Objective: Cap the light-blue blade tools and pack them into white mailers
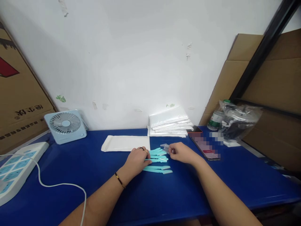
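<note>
Several turquoise eyebrow razors (158, 160) lie side by side on the blue table, blade ends to the right. My left hand (138, 158) is closed over their handles, its thumb and fingers around one razor in the middle. Beside the blade ends is a small heap of clear plastic caps (165, 147). My right hand (180, 153) is pinched closed against the right side of this heap; what sits between its fingertips is hidden. Behind my left hand a white padded envelope (127, 142) lies flat.
A stack of white envelopes (169, 122) rests by the wall. To its right are a phone (204, 146), a bottle (215, 120) and a clear plastic bag (237, 122). On the left stand a small blue fan (66, 125) and a power strip (21, 169), with a white cable crossing my left forearm.
</note>
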{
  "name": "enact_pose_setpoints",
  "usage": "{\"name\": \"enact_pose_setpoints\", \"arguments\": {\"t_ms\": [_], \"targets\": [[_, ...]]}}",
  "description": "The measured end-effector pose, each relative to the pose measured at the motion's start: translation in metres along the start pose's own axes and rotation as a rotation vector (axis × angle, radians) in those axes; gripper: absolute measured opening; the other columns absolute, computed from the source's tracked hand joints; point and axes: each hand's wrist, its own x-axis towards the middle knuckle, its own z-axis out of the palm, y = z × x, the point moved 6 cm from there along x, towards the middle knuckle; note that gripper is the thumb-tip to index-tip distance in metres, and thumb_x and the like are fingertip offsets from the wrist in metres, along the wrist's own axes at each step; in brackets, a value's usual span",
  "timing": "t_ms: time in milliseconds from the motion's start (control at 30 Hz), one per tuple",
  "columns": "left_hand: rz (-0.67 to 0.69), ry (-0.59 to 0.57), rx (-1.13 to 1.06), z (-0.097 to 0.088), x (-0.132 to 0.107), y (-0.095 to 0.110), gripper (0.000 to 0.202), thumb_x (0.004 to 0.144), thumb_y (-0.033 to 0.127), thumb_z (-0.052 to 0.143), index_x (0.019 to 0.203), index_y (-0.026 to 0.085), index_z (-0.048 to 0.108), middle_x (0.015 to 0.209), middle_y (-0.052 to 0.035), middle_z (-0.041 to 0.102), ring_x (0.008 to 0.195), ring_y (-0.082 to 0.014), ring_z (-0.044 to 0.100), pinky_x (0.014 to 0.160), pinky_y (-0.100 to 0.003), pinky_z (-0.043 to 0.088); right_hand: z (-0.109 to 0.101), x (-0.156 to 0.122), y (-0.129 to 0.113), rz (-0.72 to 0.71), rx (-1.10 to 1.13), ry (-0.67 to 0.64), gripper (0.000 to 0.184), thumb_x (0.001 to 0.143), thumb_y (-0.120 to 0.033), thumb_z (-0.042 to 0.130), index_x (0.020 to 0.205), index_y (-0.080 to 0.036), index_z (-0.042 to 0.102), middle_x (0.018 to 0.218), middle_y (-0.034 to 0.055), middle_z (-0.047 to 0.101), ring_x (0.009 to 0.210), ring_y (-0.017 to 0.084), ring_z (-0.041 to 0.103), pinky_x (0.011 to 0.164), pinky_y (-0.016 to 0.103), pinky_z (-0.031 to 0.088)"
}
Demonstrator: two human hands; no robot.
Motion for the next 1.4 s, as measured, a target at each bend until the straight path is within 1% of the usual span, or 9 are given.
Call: {"name": "enact_pose_setpoints", "arguments": {"t_ms": [100,200,533,667,733,867,933,1100,1400], "targets": [[-0.054,0.021,-0.105,-0.005,0.000,-0.006,0.015,0.079,0.034,0.058,0.081,0.020,0.063,0.086,-0.0028,0.064,0.080,-0.0172,0.058,0.068,-0.027,0.040,-0.006,-0.001,0.002,-0.030,0.305,-0.030,0.013,0.075,-0.020,0.053,0.082,-0.016,0.063,0.068,0.0019,0.062,0.059,0.012,0.054,0.053,0.021,0.038],[-0.079,0.049,-0.189,-0.009,-0.001,-0.010,0.017,0.079,0.036,0.055,0.081,0.020,0.062,0.082,-0.0027,0.064,0.074,-0.0169,0.057,0.062,-0.026,0.039,-0.010,-0.003,-0.002,-0.068,0.479,-0.067,0.014,0.079,-0.024,0.053,0.086,-0.015,0.063,0.066,0.0020,0.060,0.058,0.012,0.054,0.052,0.021,0.039],[-0.066,0.051,-0.265,-0.008,0.000,-0.009,0.018,0.077,0.037,0.056,0.079,0.019,0.062,0.080,-0.0022,0.064,0.072,-0.0163,0.056,0.060,-0.025,0.038,0.000,-0.004,-0.020,-0.117,0.497,-0.096,0.019,0.081,-0.032,0.056,0.087,-0.017,0.065,0.067,0.0025,0.061,0.059,0.014,0.058,0.055,0.024,0.044],[-0.035,-0.043,-0.319,-0.001,-0.004,-0.003,0.021,0.077,0.040,0.057,0.079,0.020,0.062,0.075,-0.0005,0.064,0.068,-0.0149,0.056,0.058,-0.024,0.037,0.006,-0.008,-0.029,-0.148,0.543,-0.211,0.021,0.079,-0.033,0.058,0.090,-0.017,0.067,0.072,0.0032,0.064,0.063,0.015,0.061,0.058,0.025,0.046],[-0.007,-0.093,-0.319,0.002,-0.006,0.002,0.024,0.077,0.043,0.058,0.083,0.020,0.063,0.074,0.0004,0.064,0.065,-0.0143,0.056,0.057,-0.024,0.036,0.004,-0.008,-0.025,-0.145,0.516,-0.225,0.021,0.080,-0.033,0.058,0.089,-0.017,0.067,0.072,0.0032,0.064,0.063,0.015,0.061,0.057,0.025,0.045],[0.047,-0.030,-0.129,-0.004,-0.007,0.005,0.018,0.077,0.037,0.060,0.087,0.023,0.065,0.081,0.0009,0.067,0.073,-0.0157,0.058,0.065,-0.026,0.036,-0.011,-0.001,-0.003,-0.109,0.236,0.049,0.013,0.078,-0.023,0.056,0.082,-0.017,0.068,0.070,0.0028,0.064,0.062,0.014,0.057,0.057,0.024,0.039],[0.067,-0.012,-0.018,-0.005,-0.005,0.005,0.013,0.077,0.033,0.061,0.085,0.024,0.067,0.083,0.0003,0.067,0.079,-0.0172,0.059,0.070,-0.028,0.035,-0.011,0.002,0.004,-0.100,0.118,0.109,0.010,0.075,-0.019,0.058,0.080,-0.018,0.067,0.074,0.0031,0.064,0.064,0.014,0.055,0.059,0.024,0.039],[0.077,-0.044,0.094,-0.003,-0.001,0.004,0.015,0.075,0.034,0.064,0.085,0.024,0.069,0.087,-0.0020,0.069,0.083,-0.0200,0.060,0.072,-0.029,0.035,0.001,0.009,0.007,-0.078,0.032,0.086,0.009,0.072,-0.024,0.063,0.079,-0.019,0.066,0.085,0.0036,0.061,0.072,0.016,0.055,0.066,0.027,0.041],[0.141,0.009,0.258,-0.007,-0.001,0.016,0.019,0.081,0.022,0.048,0.073,0.019,0.065,0.075,-0.0063,0.067,0.073,-0.0183,0.059,0.072,-0.031,0.035,0.011,0.014,0.010,-0.081,0.100,0.098,0.012,0.070,-0.019,0.060,0.081,-0.018,0.065,0.088,0.0037,0.054,0.073,0.014,0.054,0.069,0.027,0.043]]}}
